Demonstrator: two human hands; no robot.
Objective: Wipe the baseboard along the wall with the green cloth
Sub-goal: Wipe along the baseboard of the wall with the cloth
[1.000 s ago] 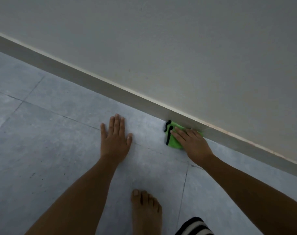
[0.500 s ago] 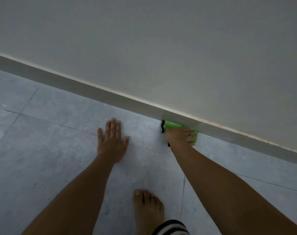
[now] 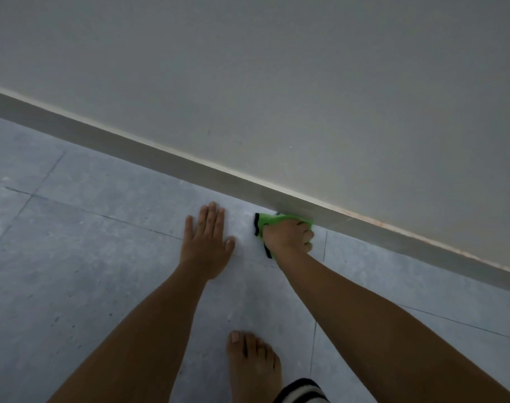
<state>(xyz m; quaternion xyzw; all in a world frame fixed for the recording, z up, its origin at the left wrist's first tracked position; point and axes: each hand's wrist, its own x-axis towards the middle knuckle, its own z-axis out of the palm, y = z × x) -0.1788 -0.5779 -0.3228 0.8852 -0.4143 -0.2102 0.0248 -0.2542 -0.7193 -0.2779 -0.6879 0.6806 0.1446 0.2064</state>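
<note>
A grey baseboard (image 3: 149, 154) runs diagonally from upper left to lower right along the foot of a pale wall (image 3: 306, 82). My right hand (image 3: 288, 235) is closed around the green cloth (image 3: 269, 221), which has black edging, and holds it against the bottom of the baseboard where it meets the floor. Most of the cloth is hidden under my fingers. My left hand (image 3: 207, 242) lies flat on the floor with fingers apart, just left of the cloth, holding nothing.
The floor (image 3: 73, 271) is grey tile with thin grout lines. My bare foot (image 3: 253, 365) stands on it below the hands, beside a black-and-white striped hem (image 3: 301, 391). The baseboard's top edge shows reddish marks (image 3: 393, 228) to the right.
My right hand went from lying flat on the cloth to clenching it in a fist against the baseboard. The view has shifted; my left hand stays planted on the floor.
</note>
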